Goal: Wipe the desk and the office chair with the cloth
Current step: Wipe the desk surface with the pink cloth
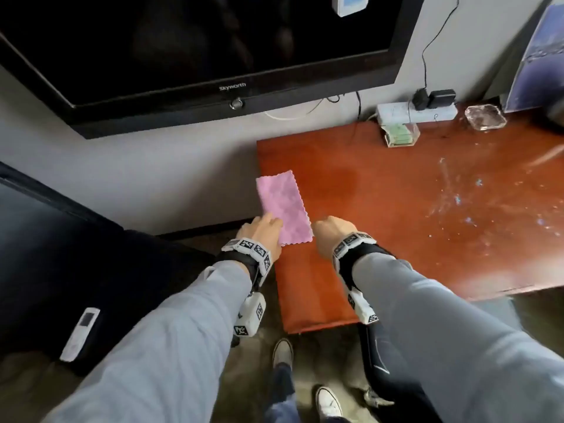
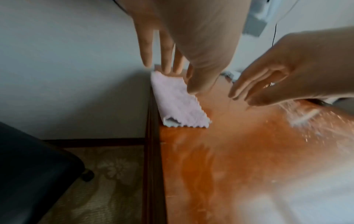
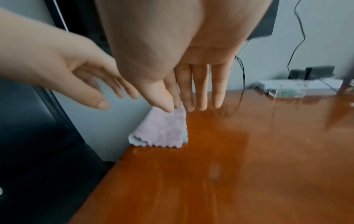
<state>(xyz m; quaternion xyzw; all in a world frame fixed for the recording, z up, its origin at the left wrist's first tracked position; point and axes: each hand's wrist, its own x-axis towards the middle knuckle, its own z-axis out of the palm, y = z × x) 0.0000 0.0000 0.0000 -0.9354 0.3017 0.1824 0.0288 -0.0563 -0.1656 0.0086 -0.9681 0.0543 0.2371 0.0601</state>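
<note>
Our left hand (image 1: 265,232) and right hand (image 1: 331,230): both grips spread, fingers straight, pinching nothing, just beside near end of cloth (image 1: 283,206). Cloth lies folded flat at worktop (image 1: 381,239) left edge. We judge wiping barely begun: white smears (image 1: 457,199) farther right remain; office chair (image 2: 28,166) left untouched.

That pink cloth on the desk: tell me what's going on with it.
A person stands at the left end of a reddish wooden desk, both hands reaching for the folded pink cloth that lies flat along the desk's left edge. The left hand is at the cloth's near left side and the right hand beside its near right corner, fingers straight; neither grips it yet. White smears and specks still cover the desk's right part, so wiping there is not done.
</note>
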